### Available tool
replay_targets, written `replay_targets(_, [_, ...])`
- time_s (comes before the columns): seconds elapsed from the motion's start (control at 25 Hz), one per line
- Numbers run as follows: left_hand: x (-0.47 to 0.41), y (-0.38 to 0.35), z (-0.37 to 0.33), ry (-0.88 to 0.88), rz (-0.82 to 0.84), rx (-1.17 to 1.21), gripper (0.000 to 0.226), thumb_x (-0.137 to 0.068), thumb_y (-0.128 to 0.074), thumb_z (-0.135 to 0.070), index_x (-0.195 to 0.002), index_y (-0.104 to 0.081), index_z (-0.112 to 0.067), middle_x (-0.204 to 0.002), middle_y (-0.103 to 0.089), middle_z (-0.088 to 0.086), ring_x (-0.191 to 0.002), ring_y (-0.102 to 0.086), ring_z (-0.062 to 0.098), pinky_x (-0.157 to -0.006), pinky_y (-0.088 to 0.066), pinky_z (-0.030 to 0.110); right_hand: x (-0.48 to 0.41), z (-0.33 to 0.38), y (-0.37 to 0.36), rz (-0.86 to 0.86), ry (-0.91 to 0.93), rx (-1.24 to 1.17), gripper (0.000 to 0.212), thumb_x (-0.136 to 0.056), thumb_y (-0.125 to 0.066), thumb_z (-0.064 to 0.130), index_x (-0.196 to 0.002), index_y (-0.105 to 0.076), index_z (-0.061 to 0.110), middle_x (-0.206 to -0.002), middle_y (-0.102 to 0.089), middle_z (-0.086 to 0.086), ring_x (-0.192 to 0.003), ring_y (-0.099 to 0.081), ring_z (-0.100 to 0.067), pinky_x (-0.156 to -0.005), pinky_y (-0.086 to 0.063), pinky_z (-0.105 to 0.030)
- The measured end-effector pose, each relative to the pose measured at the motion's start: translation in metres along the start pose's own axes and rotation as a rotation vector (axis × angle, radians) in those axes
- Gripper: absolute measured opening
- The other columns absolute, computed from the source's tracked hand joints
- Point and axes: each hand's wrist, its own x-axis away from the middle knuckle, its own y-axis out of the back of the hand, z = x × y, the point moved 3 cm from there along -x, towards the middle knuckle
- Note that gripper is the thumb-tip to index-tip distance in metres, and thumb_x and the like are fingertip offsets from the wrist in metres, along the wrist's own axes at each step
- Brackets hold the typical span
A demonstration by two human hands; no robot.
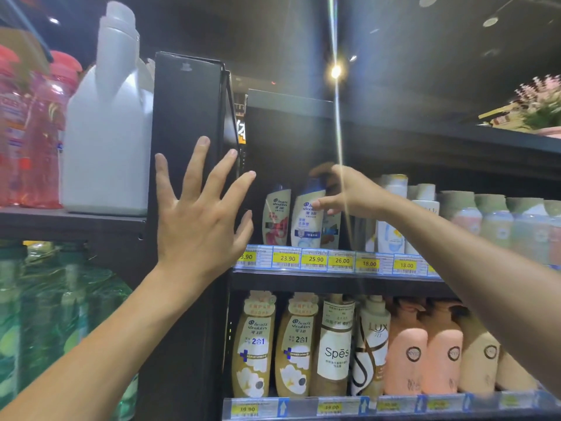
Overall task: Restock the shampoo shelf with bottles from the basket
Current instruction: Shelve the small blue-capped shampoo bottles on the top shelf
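Upper shelf (334, 281) held three Head & Shoulders bottles (276, 220) at its left end. Right hand (346, 192) had fingers curled round the middle bottle (306, 221) at its top. Left hand (197, 220), fingers spread straight, lay against the black post (185, 117).

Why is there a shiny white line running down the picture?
Head view: glare from the ceiling lamp streaks down across the right hand holding a shampoo bottle; the green-capped bottles at far right look blurry.
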Motion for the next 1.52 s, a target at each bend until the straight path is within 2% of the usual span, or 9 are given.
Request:
replay_targets(0.12, [0.001,-0.001,0.0,-0.002,-0.01,-0.004,0.054,-0.092,-0.053,-0.044,-0.144,-0.056,-0.028,-0.163,-0.041,0.003,-0.162,-0.009,0.033,-0.118,-0.009,0.077,-0.006,-0.001,-0.005,-0.01,0.022,0.143,0.058,-0.086,-0.083,0.018,-0.136,-0.054,0.024,-0.125,-0.066,-0.003,-0.097,-0.072,-0.018,-0.08,-0.063,-0.034])
replay_targets(0.24, [0.001,-0.001,-0.001,0.001,-0.012,-0.002,0.052,-0.091,-0.053,-0.042,-0.14,-0.059,-0.028,-0.162,-0.043,0.002,-0.162,-0.008,0.033,-0.118,-0.009,0.077,-0.009,0.004,-0.009,-0.071,0.077,0.604,0.039,-0.077,-0.084,0.052,-0.101,-0.057,0.036,-0.094,-0.061,0.013,-0.09,-0.059,-0.02,-0.072,-0.047,-0.032])
replay_targets(0.28, [0.001,0.0,-0.001,0.003,-0.015,0.003,0.051,-0.091,-0.053,-0.042,-0.139,-0.06,-0.028,-0.162,-0.043,0.002,-0.162,-0.008,0.033,-0.118,-0.008,0.077,-0.009,0.004,-0.013,-0.105,0.075,0.748,0.049,-0.07,-0.082,0.065,-0.098,-0.054,0.036,-0.088,-0.054,0.015,-0.09,-0.053,-0.02,-0.076,-0.042,-0.035])
replay_targets(0.4, [0.001,0.0,0.0,0.009,-0.037,0.012,0.049,-0.09,-0.054,-0.04,-0.137,-0.061,-0.028,-0.161,-0.045,0.002,-0.162,-0.009,0.033,-0.119,-0.009,0.077,-0.018,-0.002,-0.023,-0.158,0.06,0.98,0.089,-0.063,-0.076,0.079,-0.133,-0.052,0.029,-0.115,-0.055,0.005,-0.111,-0.052,-0.025,-0.096,-0.035,-0.045])
replay_targets(0.88, [0.002,-0.001,0.0,0.018,-0.068,0.025,0.045,-0.09,-0.057,-0.037,-0.133,-0.065,-0.026,-0.157,-0.049,0.001,-0.161,-0.012,0.033,-0.119,-0.009,0.076,-0.039,-0.011,-0.033,-0.087,-0.041,1.03,0.092,-0.075,-0.078,0.067,-0.148,-0.043,0.025,-0.146,-0.052,-0.001,-0.136,-0.044,-0.028,-0.107,-0.031,-0.046])
replay_targets(1.16, [0.003,-0.001,-0.001,0.017,-0.073,0.025,0.044,-0.09,-0.057,-0.037,-0.132,-0.065,-0.026,-0.156,-0.049,0.001,-0.161,-0.013,0.034,-0.119,-0.009,0.076,-0.037,-0.005,-0.023,-0.005,-0.101,1.089,0.093,-0.073,-0.079,0.068,-0.147,-0.042,0.025,-0.149,-0.049,-0.004,-0.14,-0.041,-0.03,-0.114,-0.028,-0.05])
replay_targets(1.28, [0.003,-0.002,-0.001,0.012,-0.079,0.029,0.044,-0.09,-0.057,-0.037,-0.131,-0.065,-0.026,-0.156,-0.049,0.001,-0.161,-0.013,0.034,-0.119,-0.008,0.076,-0.034,-0.001,-0.008,0.12,-0.262,1.243,0.079,-0.082,-0.071,0.069,-0.143,-0.05,0.025,-0.148,-0.052,-0.007,-0.142,-0.041,-0.032,-0.118,-0.023,-0.05])
replay_targets(1.4, [0.003,-0.003,0.001,0.016,-0.084,0.037,0.044,-0.091,-0.055,-0.038,-0.132,-0.065,-0.026,-0.155,-0.049,0.001,-0.161,-0.011,0.033,-0.12,-0.007,0.076,-0.027,0.002,-0.006,0.143,-0.293,1.284,0.047,-0.095,-0.064,0.052,-0.131,-0.061,0.022,-0.137,-0.061,-0.006,-0.133,-0.05,-0.03,-0.114,-0.031,-0.044])
replay_targets(1.52, [0.003,-0.004,0.001,0.015,-0.084,0.031,0.044,-0.091,-0.055,-0.038,-0.132,-0.064,-0.026,-0.155,-0.049,0.001,-0.162,-0.011,0.033,-0.12,-0.007,0.076,-0.022,0.002,-0.008,0.227,-0.388,1.23,0.038,-0.103,-0.056,0.034,-0.136,-0.061,0.014,-0.138,-0.061,-0.007,-0.133,-0.052,-0.029,-0.11,-0.036,-0.038])
